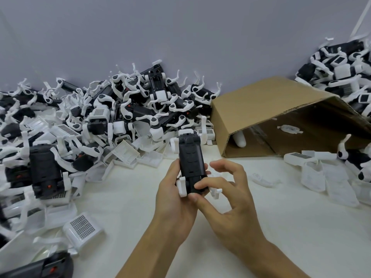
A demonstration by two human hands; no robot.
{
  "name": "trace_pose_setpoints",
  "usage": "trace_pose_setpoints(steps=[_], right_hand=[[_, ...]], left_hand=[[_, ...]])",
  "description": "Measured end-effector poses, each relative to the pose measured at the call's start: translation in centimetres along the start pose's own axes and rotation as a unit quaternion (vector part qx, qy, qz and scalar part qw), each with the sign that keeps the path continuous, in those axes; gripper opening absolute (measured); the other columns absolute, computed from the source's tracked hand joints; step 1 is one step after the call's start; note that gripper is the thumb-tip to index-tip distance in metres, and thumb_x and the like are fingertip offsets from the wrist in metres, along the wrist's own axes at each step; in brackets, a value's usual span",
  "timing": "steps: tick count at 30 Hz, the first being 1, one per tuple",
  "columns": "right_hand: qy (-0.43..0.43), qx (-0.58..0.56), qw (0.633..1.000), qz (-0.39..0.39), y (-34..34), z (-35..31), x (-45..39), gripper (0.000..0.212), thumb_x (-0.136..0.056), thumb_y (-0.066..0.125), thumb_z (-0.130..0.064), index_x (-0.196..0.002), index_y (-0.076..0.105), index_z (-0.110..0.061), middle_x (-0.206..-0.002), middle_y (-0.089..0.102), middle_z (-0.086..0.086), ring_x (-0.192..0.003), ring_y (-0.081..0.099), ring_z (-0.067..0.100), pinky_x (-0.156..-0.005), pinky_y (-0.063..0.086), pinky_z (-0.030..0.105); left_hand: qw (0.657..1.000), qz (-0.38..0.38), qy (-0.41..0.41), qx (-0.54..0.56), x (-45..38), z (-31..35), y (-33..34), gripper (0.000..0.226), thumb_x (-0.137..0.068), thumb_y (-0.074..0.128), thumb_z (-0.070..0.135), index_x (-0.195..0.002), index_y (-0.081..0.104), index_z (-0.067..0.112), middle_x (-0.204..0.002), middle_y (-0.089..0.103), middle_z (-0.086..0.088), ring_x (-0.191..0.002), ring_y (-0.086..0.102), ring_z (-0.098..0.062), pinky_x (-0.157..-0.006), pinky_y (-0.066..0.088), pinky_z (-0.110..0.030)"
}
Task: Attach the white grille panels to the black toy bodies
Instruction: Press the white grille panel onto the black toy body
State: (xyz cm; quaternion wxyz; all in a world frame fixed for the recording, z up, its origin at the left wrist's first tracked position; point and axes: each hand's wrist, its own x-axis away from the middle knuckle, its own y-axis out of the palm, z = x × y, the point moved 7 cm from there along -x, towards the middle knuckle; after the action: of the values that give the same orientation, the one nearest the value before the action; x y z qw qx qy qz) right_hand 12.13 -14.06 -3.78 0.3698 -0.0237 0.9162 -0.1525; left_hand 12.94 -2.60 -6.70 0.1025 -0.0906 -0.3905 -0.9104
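A black toy body [191, 163] is held upright above the tabletop [281, 227], gripped by the left hand [174, 199]; the right hand [226, 189] is partly open, thumb and forefinger pinching its lower end. No grille panel is seen in either hand. Loose white grille panels [83, 227] lie left. Risk judged: protruding white legs may snap or the body may slip under uneven pressing.

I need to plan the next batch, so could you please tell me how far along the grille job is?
Done: the pile at right seems to hold bodies with white panels on. In hand: the left hand holds one black toy body upright; the right hand pinches its lower end, no grille visibly on it. Left: a large heap of bodies and loose white grille panels.
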Motion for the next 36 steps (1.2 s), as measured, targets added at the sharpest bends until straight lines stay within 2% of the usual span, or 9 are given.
trace_pose_setpoints(steps=[9,14,18,21,24,27,29,32,36], right_hand=[[-0.007,0.008,1.000,0.007,-0.2,-0.1,0.0,0.025,-0.075,0.080,-0.028,-0.093,0.066,-0.037,-0.127,0.048,-0.009,-0.125,0.049,0.008,-0.093,0.042,0.012],[0.008,0.021,0.999,0.024,-0.3,0.1,0.1,0.032,-0.072,0.082,-0.034,-0.099,0.068,-0.041,-0.133,0.047,-0.008,-0.126,0.047,0.009,-0.090,0.046,0.026],[0.028,0.005,0.999,0.017,-0.2,0.4,0.0,0.024,-0.073,0.082,-0.034,-0.090,0.070,-0.044,-0.138,0.047,-0.008,-0.126,0.047,0.006,-0.093,0.042,0.012],[0.085,-0.061,0.994,0.026,-0.5,1.4,-0.2,0.037,-0.081,0.081,-0.041,-0.114,0.063,-0.039,-0.136,0.047,-0.011,-0.126,0.052,0.008,-0.089,0.049,0.015],[0.171,-0.106,0.977,0.078,-1.3,2.9,-0.3,0.048,-0.078,0.069,-0.052,-0.121,0.052,-0.045,-0.128,0.048,-0.025,-0.118,0.054,-0.001,-0.080,0.050,0.012],[0.169,-0.074,0.979,0.083,-1.4,3.3,-0.3,0.048,-0.091,0.071,-0.029,-0.128,0.047,-0.048,-0.123,0.045,-0.037,-0.117,0.052,-0.008,-0.081,0.047,0.006],[0.143,-0.063,0.986,0.052,-1.2,3.0,-0.3,0.045,-0.095,0.067,-0.014,-0.127,0.053,-0.044,-0.124,0.052,-0.034,-0.121,0.053,-0.004,-0.085,0.047,0.009],[0.111,-0.051,0.992,-0.035,0.1,1.9,0.1,0.042,-0.089,0.062,-0.034,-0.131,0.058,-0.037,-0.127,0.060,-0.027,-0.126,0.054,0.002,-0.095,0.046,0.014],[0.182,-0.014,0.977,-0.110,1.5,2.4,0.8,0.087,-0.064,0.068,-0.080,-0.140,0.046,-0.043,-0.128,0.059,-0.028,-0.124,0.051,-0.005,-0.099,0.043,0.017]], left_hand=[[1.000,-0.010,0.002,-0.004,-0.3,-0.2,-0.3,0.047,-0.102,0.047,0.037,-0.120,0.066,-0.003,-0.091,0.063,-0.013,-0.077,0.057,-0.022,-0.076,0.049,-0.032],[1.000,-0.023,0.016,-0.003,-0.5,-0.1,-0.4,0.048,-0.105,0.042,0.033,-0.089,0.081,0.010,-0.083,0.066,-0.011,-0.072,0.061,-0.020,-0.074,0.054,-0.031],[0.999,-0.026,0.021,0.007,-0.8,0.0,-0.5,0.045,-0.105,0.042,0.029,-0.090,0.081,0.011,-0.089,0.069,-0.012,-0.075,0.065,-0.021,-0.077,0.057,-0.033],[0.998,-0.045,0.038,0.018,-0.9,0.5,-0.3,0.030,-0.095,0.055,0.025,-0.091,0.081,0.009,-0.096,0.071,-0.014,-0.083,0.070,-0.024,-0.083,0.055,-0.035],[0.994,-0.059,0.085,-0.037,-1.1,1.4,-0.4,0.019,-0.082,0.072,0.019,-0.095,0.078,0.007,-0.101,0.074,-0.012,-0.094,0.071,-0.026,-0.089,0.055,-0.036],[0.992,-0.007,0.109,-0.067,-1.1,1.9,-1.0,0.050,-0.076,0.083,0.021,-0.118,0.068,-0.001,-0.114,0.074,-0.015,-0.110,0.069,-0.028,-0.102,0.051,-0.044],[0.986,0.031,0.131,-0.101,-0.9,2.3,-1.4,0.060,-0.062,0.085,0.031,-0.115,0.070,0.006,-0.103,0.074,-0.008,-0.095,0.073,-0.024,-0.082,0.060,-0.040],[0.977,0.044,0.141,-0.152,-0.3,2.6,-1.1,0.059,-0.057,0.084,0.040,-0.107,0.070,0.012,-0.094,0.069,-0.009,-0.074,0.073,-0.017,-0.053,0.055,-0.025],[0.985,0.000,0.098,-0.145,-0.2,1.9,-0.3,0.053,-0.076,0.069,0.045,-0.116,0.069,0.010,-0.102,0.075,-0.013,-0.094,0.075,-0.026,-0.076,0.062,-0.035]])
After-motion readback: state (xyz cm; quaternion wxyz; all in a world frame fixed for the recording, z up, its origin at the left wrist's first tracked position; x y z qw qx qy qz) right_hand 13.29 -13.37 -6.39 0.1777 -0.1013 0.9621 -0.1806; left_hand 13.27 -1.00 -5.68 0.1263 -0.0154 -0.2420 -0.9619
